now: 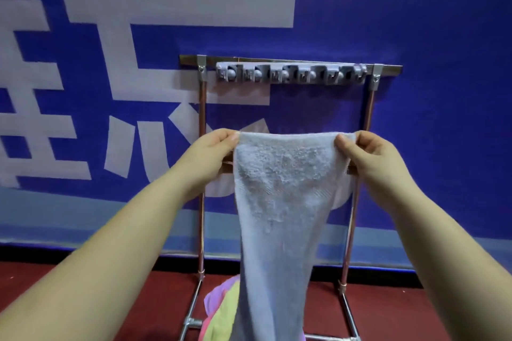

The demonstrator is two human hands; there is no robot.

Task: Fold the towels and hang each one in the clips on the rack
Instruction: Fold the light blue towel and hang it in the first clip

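Observation:
A pale blue towel (282, 202) hangs long and narrow in front of me, held up by its top edge. My left hand (213, 152) pinches the top left corner and my right hand (371, 155) pinches the top right corner. Behind the towel stands a metal rack (203, 119) with a grey strip of clips (291, 74) on its top bar, well above my hands. No towel hangs in the clips. The towel's lower end covers part of a pile of coloured towels (221, 310) on the floor inside the rack's base.
A blue banner with large white characters (110, 63) runs close behind the rack. The floor (401, 313) is dark red. The rack's base tubes (191, 321) lie on it at the left and right of the pile.

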